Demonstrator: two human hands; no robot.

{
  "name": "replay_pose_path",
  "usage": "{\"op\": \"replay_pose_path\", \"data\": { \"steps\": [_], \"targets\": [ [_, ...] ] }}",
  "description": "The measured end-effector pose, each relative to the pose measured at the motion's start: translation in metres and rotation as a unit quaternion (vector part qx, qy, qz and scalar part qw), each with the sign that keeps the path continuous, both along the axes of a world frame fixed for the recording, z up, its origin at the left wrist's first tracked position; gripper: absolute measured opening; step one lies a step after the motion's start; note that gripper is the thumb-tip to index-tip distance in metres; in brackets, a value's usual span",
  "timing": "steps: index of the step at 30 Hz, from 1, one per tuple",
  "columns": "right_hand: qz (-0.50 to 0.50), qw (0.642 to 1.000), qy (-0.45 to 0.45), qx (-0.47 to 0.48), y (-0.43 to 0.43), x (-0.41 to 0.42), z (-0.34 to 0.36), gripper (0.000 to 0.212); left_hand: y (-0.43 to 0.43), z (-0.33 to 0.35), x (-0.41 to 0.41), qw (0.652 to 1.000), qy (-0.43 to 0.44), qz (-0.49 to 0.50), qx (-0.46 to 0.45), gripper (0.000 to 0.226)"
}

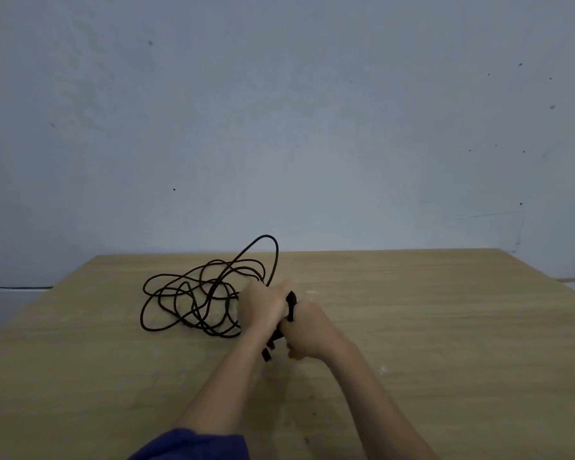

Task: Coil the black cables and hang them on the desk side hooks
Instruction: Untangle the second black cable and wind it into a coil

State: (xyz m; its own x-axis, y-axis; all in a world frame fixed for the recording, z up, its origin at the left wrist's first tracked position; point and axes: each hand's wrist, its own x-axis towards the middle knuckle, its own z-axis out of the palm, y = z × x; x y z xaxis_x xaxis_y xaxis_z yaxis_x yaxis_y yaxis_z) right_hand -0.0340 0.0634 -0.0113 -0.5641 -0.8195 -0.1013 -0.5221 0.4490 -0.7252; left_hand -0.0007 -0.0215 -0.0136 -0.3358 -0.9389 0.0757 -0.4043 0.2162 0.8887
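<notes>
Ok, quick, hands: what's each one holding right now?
Left hand: gripping the black cable.
Right hand: gripping the same black cable, right beside the left.

Light wood-grain table [429, 327] — broad, flat top, faint pale scuffs. A black cable [210, 293] lies on it in a loose tangle of overlapping loops, left of centre, toward the far edge — one loop arches up off the surface.

On my feed the left hand [263, 305] and right hand [307, 330] are bare, both forearms uncovered. A dark blue sleeve [190, 444], loosely bunched, wraps the left arm at six o'clock.
</notes>
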Motion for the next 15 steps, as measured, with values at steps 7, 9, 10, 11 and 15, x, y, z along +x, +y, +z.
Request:
{"op": "replay_pose_path", "data": {
  "steps": [7, 9, 10, 11, 15],
  "targets": [
    [0.122, 0.959, 0.214, -0.141, 0.016, -0.013, 0.026, 0.061, -0.023, 0.002, 0.014, 0.914, -0.209, -0.340, -0.077, 0.018],
    [0.176, 0.941, 0.280, -0.077, 0.011, -0.010, 0.024, 0.071, -0.019, 0.005, 0.012, 0.878, -0.236, -0.404, -0.103, 0.028],
    [0.184, 0.938, 0.290, -0.049, 0.010, -0.011, 0.025, 0.071, -0.020, 0.005, 0.013, 0.871, -0.239, -0.417, -0.106, 0.030],
    [0.187, 0.938, 0.290, -0.021, 0.010, -0.015, 0.026, 0.071, -0.019, 0.007, 0.015, 0.869, -0.237, -0.422, -0.105, 0.026],
    [0.150, 0.902, 0.395, 0.088, 0.005, -0.034, 0.027, 0.041, -0.019, 0.019, 0.023, 0.867, -0.234, -0.418, -0.134, 0.023]
  ]
}}
